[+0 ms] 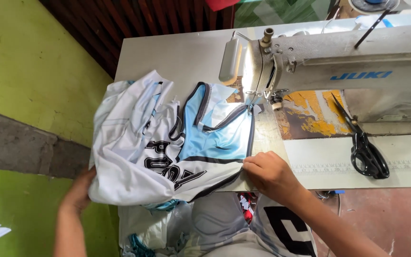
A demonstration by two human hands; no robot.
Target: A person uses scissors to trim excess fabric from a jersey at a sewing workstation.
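The pale bench fills the upper middle of the view, carrying a grey-white sewing machine whose long arm runs left to right and is cut off at the right edge. A white and light-blue jersey with black trim and black lettering lies bunched across the bench's near left part, its long axis running from lower left up toward the machine's needle end; its blue neck opening points up and right, just beside the needle area, and its lower folds spill over the bench edge. The left hand reaches up from below, mostly hidden under the bundled cloth, so how far it is closed cannot be told. The right hand rests palm-down at the bench's near edge, fingers curled and pinching the jersey's dark-edged hem. Black scissors lie well to the right, blades pointing up-left under the machine arm.
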